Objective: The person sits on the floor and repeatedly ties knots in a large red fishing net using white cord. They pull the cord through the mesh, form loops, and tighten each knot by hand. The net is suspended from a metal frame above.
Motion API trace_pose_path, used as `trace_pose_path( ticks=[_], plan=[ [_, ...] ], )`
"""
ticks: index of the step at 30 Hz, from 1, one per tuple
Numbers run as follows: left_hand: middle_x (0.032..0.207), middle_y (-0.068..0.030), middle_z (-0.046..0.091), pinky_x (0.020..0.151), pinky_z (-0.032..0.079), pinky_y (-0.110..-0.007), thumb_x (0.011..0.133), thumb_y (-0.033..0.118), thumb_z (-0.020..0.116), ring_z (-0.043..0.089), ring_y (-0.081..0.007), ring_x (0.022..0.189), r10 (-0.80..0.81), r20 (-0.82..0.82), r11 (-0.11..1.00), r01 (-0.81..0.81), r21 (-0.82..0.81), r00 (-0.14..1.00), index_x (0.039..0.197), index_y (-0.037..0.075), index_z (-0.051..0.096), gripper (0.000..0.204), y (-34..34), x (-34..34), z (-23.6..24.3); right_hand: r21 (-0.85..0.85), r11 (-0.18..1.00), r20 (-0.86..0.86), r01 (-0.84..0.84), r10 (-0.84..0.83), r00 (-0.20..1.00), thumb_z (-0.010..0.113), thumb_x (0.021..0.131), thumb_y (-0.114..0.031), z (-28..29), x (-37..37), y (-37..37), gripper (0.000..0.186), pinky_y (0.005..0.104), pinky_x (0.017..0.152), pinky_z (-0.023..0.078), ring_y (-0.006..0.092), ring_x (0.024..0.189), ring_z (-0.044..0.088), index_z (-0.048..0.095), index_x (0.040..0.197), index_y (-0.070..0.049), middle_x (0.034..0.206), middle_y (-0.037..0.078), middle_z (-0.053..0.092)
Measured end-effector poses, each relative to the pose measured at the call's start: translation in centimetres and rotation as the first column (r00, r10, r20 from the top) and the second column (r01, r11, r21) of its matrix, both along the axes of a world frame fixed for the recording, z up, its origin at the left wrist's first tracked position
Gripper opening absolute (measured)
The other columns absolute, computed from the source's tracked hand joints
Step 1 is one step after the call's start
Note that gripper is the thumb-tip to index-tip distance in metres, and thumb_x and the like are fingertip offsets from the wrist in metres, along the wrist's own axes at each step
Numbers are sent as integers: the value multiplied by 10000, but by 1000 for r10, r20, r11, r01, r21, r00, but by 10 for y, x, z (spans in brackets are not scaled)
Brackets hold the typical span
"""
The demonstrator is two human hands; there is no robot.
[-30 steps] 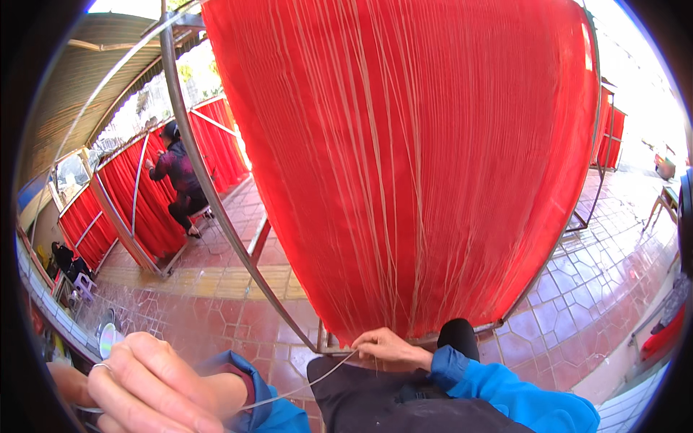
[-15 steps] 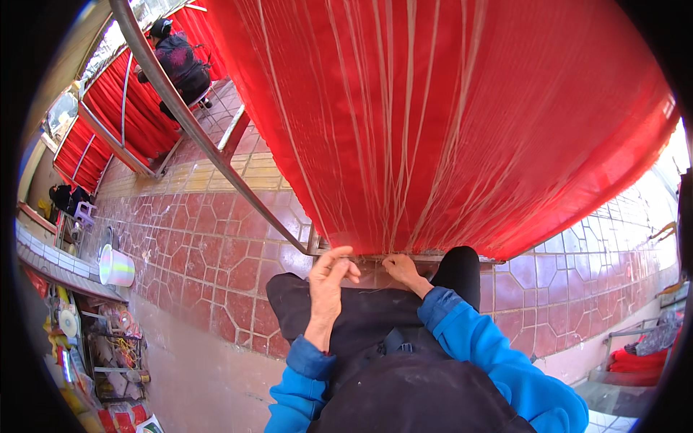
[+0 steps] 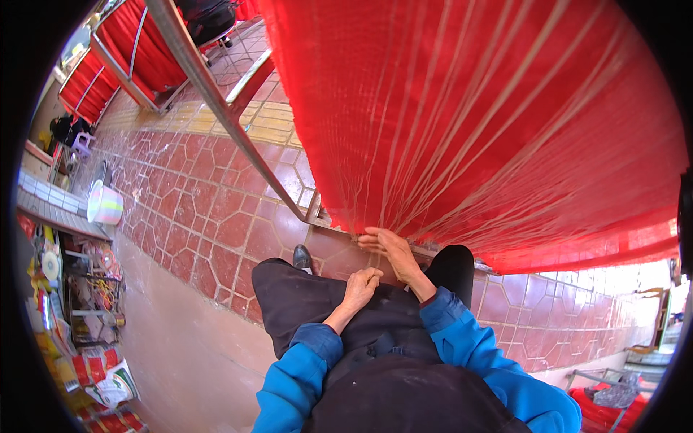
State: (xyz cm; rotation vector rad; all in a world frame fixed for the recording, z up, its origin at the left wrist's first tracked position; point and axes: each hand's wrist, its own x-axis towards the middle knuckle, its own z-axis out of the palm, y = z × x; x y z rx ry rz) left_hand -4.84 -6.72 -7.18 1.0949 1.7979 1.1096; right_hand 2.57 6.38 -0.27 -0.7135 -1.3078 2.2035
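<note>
A large sheet of red cloth hangs in front of me from a metal frame. Many pale threads run down over it and gather at its lower edge, just above my lap. My right hand is at that gathering point, its fingers stretched out toward the left against the threads. Closer to me, my left hand is closed, fingers pinched together; thin strands appear to run from the cloth's edge down to it. The strand ends are too fine to make out.
The frame's metal bar slants down on the left. Beyond it stand more red-draped frames and a seated person. A striped bucket stands at far left, near shelves with packages. Red cloth lies on a rack at lower right.
My left hand has come down and right, now below the right hand. My right hand has risen and its fingers have straightened. The view has turned, and a shoe shows beside my knee.
</note>
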Motion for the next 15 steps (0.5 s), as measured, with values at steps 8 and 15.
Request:
trace_pose_path(
  ticks=[8,15],
  plan=[
    [1147,-190,564,943,419,-434,754,-18,571,529,-351,1095,284,-274,955,-244,172,919,1242,21,497,495,5,-34,32,169,976,-24,139,-136,990,457,984,-204,46,-11,-12,313,257,703,481,146,700,600,620,982,64,720,76,623],
    [893,-128,624,703,481,-336,839,25,609,607,-239,791,407,-7,800,-353,485,914,1101,8,592,263,96,-73,109,169,939,93,298,-317,944,390,1007,-274,17,6,0,413,270,741,454,135,675,582,640,926,44,680,72,614]
  ],
)
